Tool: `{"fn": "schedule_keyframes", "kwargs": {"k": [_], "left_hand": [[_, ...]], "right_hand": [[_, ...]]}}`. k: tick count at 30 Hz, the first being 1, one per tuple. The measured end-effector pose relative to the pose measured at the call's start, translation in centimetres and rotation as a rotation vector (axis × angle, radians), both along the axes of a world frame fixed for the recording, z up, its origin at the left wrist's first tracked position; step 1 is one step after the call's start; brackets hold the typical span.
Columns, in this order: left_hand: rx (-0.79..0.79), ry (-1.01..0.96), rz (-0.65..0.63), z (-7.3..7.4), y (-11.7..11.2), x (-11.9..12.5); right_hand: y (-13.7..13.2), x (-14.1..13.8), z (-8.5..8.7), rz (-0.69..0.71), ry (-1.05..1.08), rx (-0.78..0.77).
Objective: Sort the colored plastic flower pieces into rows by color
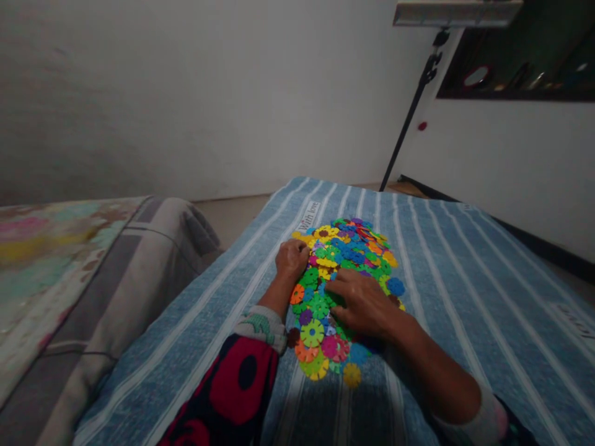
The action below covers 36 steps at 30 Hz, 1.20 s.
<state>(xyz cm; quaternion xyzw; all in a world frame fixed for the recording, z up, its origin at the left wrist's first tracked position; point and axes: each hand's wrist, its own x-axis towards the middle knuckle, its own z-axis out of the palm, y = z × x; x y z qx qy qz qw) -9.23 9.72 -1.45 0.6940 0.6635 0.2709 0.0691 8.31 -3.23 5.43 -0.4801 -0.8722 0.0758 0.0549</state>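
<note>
A long heap of colourful notched plastic discs (320,306) lies in the middle of the striped cloth. My left hand (292,259) rests against the heap's left edge. Its fingers are curled in, and whatever they hold is hidden. Over the near half of the heap, my right hand (360,300) reaches in from the right. Its thumb is apart from the bent fingers, and the fingertips touch the discs; no disc shows clearly gripped. Near the front, a yellow disc (352,375) and a pink disc (335,348) lie at the heap's edge.
Blue cloth with white stripes (446,291) covers the surface under the heap. To the left stands another surface with a grey and patterned cover (153,260). A black stand (411,111) carrying a light panel (458,13) rises behind, near the white wall (209,93).
</note>
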Motion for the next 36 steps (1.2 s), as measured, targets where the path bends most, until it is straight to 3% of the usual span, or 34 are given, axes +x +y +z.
{"fn": "schedule_keyframes", "kwargs": {"k": [9, 23, 36], "left_hand": [[-0.027, -0.038, 0.021, -0.1, -0.1, 0.3], [-0.013, -0.028, 0.015, -0.2, -0.1, 0.3], [-0.013, -0.036, 0.011, -0.2, -0.1, 0.3]], "right_hand": [[0.2, -1.1, -0.1, 0.024, -0.109, -0.023], [-0.5, -0.9, 0.5, 0.074, -0.016, -0.001], [-0.6, -1.2, 0.0, 0.089, -0.069, 0.049]]}}
